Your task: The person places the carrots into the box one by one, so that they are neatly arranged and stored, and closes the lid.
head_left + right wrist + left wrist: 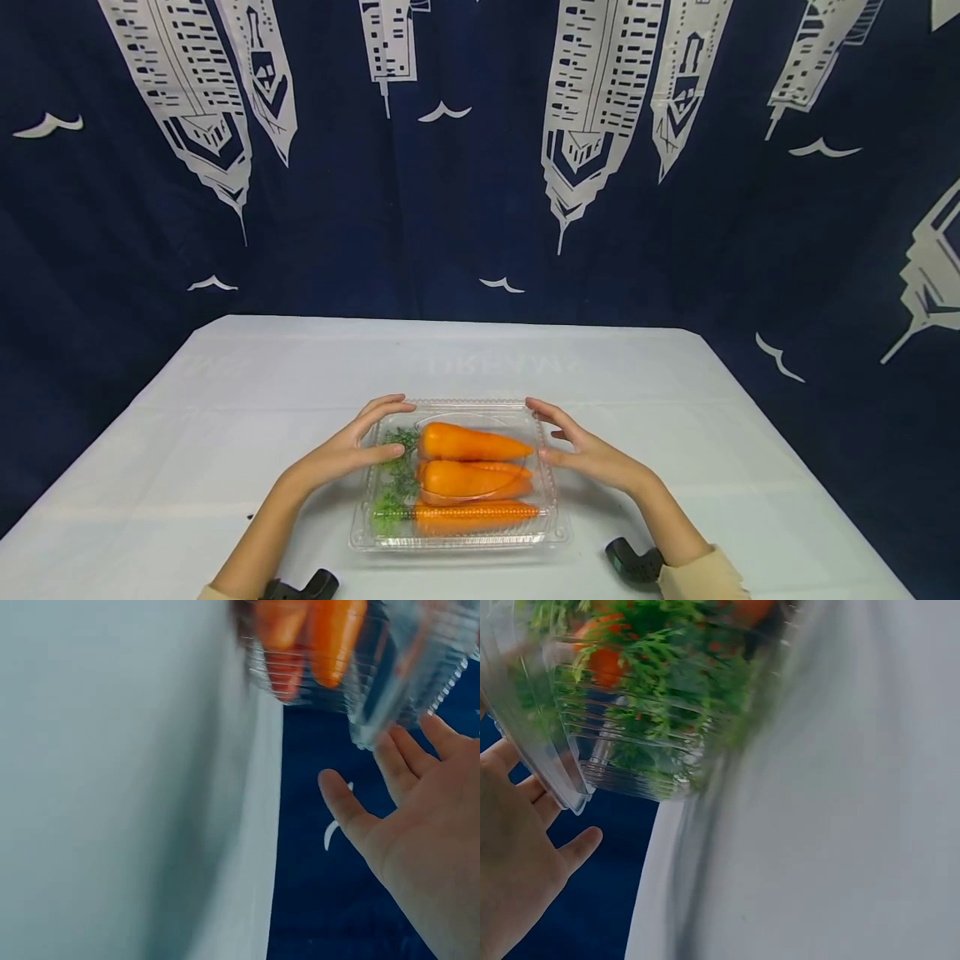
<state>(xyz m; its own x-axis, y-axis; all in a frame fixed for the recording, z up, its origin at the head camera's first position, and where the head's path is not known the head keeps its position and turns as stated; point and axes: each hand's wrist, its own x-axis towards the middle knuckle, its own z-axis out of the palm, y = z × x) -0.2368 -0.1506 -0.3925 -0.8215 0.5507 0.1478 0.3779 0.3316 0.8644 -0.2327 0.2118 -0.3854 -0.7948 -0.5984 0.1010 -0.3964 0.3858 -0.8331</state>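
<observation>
A clear plastic clamshell container (517,543) lies near the front of the table, its lid over the base. Inside are several orange carrots (476,442) with leafy green tops (390,500) at the left end. My left hand (348,450) is at the container's far left corner, fingers extended along the lid's edge. On the opposite side, my right hand (596,457) has its fingers spread at the right edge. Both wrist views show fingertips at the lid's rim (566,780) and each thumb standing apart from it. Neither hand curls round the container.
A white cloth covers the table (300,358). Behind it hangs a dark blue curtain (465,192) printed with white buildings and birds. Black wrist devices (633,560) sit under both forearms. A small dark speck lies by the left forearm.
</observation>
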